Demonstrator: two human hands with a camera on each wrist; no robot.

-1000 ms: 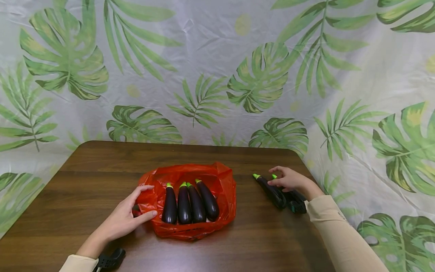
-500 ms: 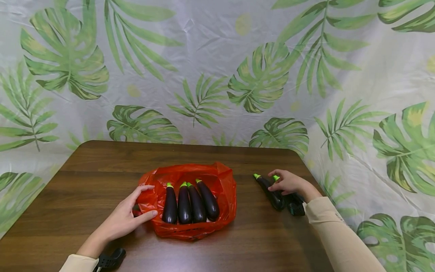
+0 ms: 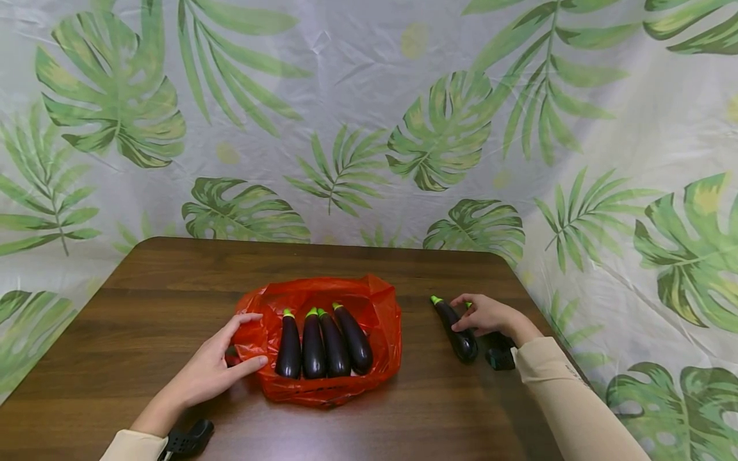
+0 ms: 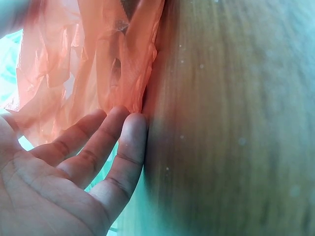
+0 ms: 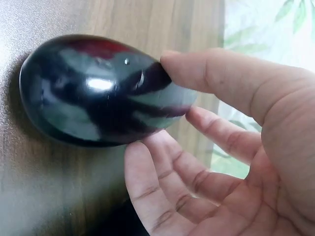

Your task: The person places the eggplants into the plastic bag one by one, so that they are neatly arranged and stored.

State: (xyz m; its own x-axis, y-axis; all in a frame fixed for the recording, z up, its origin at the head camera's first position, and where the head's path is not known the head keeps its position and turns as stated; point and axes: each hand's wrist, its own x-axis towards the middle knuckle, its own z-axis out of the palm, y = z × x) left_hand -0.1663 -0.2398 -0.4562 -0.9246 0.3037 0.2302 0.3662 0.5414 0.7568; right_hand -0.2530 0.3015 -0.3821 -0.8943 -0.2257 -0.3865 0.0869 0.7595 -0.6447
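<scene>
A crinkled red plastic bag (image 3: pixel 387 320) lies spread on the table, its mouth open. Inside, several dark purple eggplants (image 3: pixel 312 352) lie side by side with green stems pointing away. My left hand (image 3: pixel 207 365) rests against the bag's left side, thumb and fingers spread; in the left wrist view, relaxed fingertips (image 4: pixel 134 130) touch the plastic. To the right of the bag, my right hand (image 3: pixel 490 317) grips another eggplant (image 3: pixel 461 342), thumb on one side and fingers on the other. The eggplant's rounded end (image 5: pixel 88 93) faces the right wrist camera. Another green stem (image 3: pixel 468 305) shows behind this hand.
The brown wooden table (image 3: pixel 323 256) has rounded far corners. Behind it hangs a leaf-patterned cloth (image 3: pixel 357 96). A black wrist camera (image 3: pixel 193 438) sits below my left wrist, and a dark object (image 3: pixel 499 358) shows beneath my right wrist.
My right hand has come down and slightly nearer, its fingers closing around the eggplant, whose rounded end has swung a little left. My left hand and the bag have stayed put.
</scene>
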